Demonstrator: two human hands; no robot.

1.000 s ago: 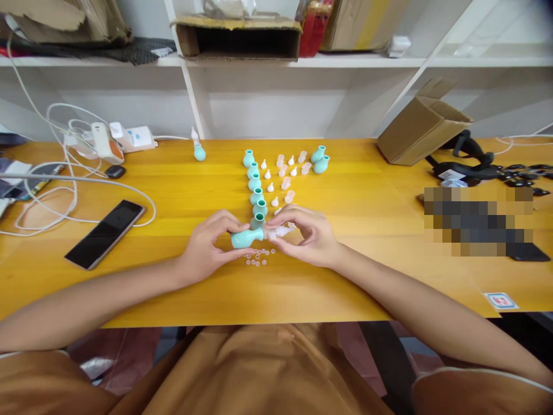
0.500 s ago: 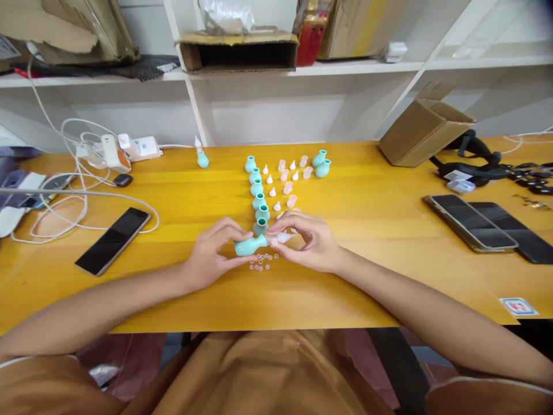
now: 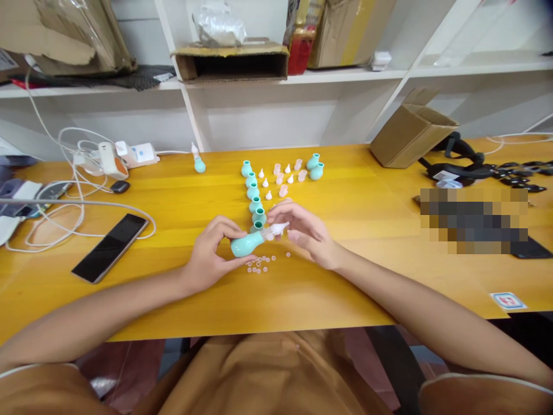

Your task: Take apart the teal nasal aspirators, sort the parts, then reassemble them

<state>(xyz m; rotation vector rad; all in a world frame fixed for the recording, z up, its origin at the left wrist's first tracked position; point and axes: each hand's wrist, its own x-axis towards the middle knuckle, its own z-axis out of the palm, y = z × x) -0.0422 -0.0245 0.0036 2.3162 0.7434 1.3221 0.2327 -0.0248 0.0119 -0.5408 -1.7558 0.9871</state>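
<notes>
While left hand (image 3: 209, 253) grips teal bulb (image 3: 242, 244), right hand (image 3: 306, 232) seats clear tip (image 3: 276, 230).

Black phone (image 3: 110, 248), cardboard box (image 3: 412, 137), white cables (image 3: 64, 202), shelf (image 3: 345, 75)

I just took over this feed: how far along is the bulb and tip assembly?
Done: one teal bulb with a tip stands apart at the back left. In hand: the left hand holds a teal bulb on its side while the right hand holds a clear tip at its neck. Left: a row of open bulbs, loose tips and small rings.
</notes>
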